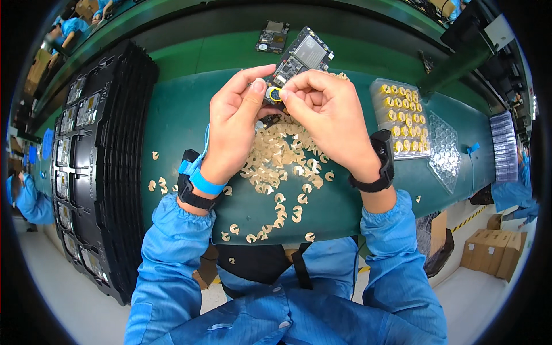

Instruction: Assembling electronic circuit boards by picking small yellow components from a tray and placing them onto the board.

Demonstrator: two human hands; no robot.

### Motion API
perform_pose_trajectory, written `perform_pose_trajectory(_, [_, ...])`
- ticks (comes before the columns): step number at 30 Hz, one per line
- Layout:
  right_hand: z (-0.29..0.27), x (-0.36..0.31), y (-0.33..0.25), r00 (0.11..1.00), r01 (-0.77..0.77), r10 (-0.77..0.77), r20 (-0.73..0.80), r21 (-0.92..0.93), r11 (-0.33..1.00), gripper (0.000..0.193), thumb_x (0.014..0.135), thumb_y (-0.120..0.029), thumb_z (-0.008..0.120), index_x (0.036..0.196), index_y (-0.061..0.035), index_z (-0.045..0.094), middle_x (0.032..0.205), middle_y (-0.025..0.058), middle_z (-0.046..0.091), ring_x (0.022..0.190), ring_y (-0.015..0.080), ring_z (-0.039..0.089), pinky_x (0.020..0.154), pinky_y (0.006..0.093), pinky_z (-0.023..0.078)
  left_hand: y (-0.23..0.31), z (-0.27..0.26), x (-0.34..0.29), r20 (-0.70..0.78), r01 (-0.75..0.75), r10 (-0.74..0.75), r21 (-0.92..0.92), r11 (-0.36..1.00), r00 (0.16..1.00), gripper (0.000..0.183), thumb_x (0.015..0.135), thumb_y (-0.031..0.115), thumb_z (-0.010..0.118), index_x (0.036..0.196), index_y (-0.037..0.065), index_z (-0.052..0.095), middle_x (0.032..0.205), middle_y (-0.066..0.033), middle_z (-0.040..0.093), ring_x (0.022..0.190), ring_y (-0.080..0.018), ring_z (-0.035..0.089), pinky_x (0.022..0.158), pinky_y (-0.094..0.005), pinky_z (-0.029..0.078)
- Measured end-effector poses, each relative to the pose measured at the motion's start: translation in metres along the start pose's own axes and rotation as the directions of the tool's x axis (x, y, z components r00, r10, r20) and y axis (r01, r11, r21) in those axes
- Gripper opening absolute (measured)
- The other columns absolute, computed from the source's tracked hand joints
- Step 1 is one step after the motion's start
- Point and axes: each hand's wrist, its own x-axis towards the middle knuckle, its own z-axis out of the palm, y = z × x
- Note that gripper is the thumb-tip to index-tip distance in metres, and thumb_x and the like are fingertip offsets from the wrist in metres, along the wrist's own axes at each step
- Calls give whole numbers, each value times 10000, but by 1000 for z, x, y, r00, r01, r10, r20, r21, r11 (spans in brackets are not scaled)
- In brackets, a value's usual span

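Both pinching: left hand (233,123) and right hand (328,115) closed on circuit board (299,60), above green mat (184,115), long axis tilting up-right. Lower end hidden behind fingertips; yellow ring (274,94) partly covered.

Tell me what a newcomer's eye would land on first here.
First, the two bare hands at top centre: the left hand and right hand pinch a dark circuit board with a small yellow ring at its lower end. Below them, a heap of tan C-shaped backing scraps litters the green table. At the left stands a tall stack of black trays.
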Motion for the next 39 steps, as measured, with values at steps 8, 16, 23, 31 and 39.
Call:
perform_pose_trajectory(8, [2, -2, -1, 1000, -7, 7, -23, 9, 1000, 91, 911, -45, 706, 920, 44, 686, 712, -21, 589, 612, 24, 497, 537, 219, 404, 0, 1, -1, -14, 9, -9, 12, 1000, 1000, 305, 1098, 166, 525, 1334, -8, 610, 1099, -76, 708, 994, -119, 691, 857, -279, 604])
perform_pose_trajectory(16, [3, -2, 0, 999, 8, -10, -38, -44, 999, 96, 907, -49, 712, 892, 43, 689, 673, -20, 581, 593, 28, 485, 523, 232, 389, -2, 2, -1, -12, 11, -11, -13, 1000, 1000, 303, 1098, 153, 520, 1333, -20, 602, 1096, -93, 713, 994, -133, 700, 860, -288, 610])
perform_pose_trajectory(23, [4, -1, -1, 999, -16, 14, -48, -40, 999, 104, 898, -50, 724, 868, 43, 688, 640, -21, 575, 574, 30, 475, 509, 241, 373, 1, 3, -1, -24, 29, -28, 36, 999, 999, 350, 1106, 180, 506, 1372, -43, 555, 1112, -139, 723, 1004, -180, 729, 881, -323, 612])
perform_pose_trajectory(31, [1, -1, -1, 1000, 10, -12, -27, -64, 998, 108, 896, -55, 725, 859, 37, 681, 636, -18, 572, 566, 31, 474, 507, 244, 372, 1, 3, -1, -28, 34, -33, 51, 998, 999, 350, 1102, 172, 512, 1370, -49, 553, 1104, -145, 727, 990, -184, 734, 871, -320, 619])
perform_pose_trajectory(39, [0, 0, -1, 999, 36, -37, -9, -74, 997, 97, 898, -47, 710, 872, 41, 677, 655, -16, 585, 577, 25, 498, 516, 240, 394, 3, 1, -3, 5, 12, -12, 32, 999, 1000, 362, 1078, 114, 522, 1387, -73, 541, 1079, -139, 738, 988, -180, 732, 877, -327, 618])
